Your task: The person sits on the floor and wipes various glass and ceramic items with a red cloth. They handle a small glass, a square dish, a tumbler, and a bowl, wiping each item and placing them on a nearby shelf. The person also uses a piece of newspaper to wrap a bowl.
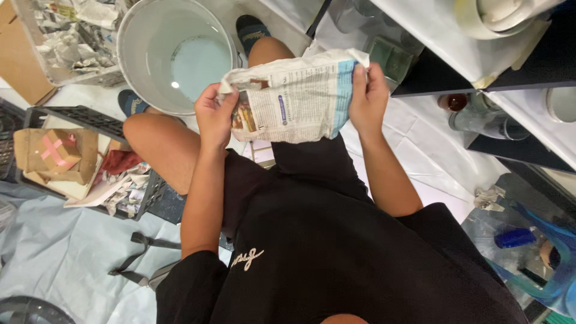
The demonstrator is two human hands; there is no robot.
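A crumpled sheet of newspaper (pixel 300 99) is stretched between both hands above my knees. My left hand (pixel 214 117) pinches its left edge with fingers curled around the paper. My right hand (pixel 367 96) grips the right edge near a blue printed strip. I am seated, wearing black clothes, legs bare. A large white bucket (pixel 144 36) holding pale liquid stands just beyond my left knee, between my blue-socked feet.
A box of crumpled newspaper (pixel 66 36) sits at top left. A black crate (pixel 84 117) with cardboard boxes and paper scraps lies left. Plastic-covered dark shelves (pixel 480 66) with jars stand at right. Grey sheeting (pixel 60 246) covers the floor.
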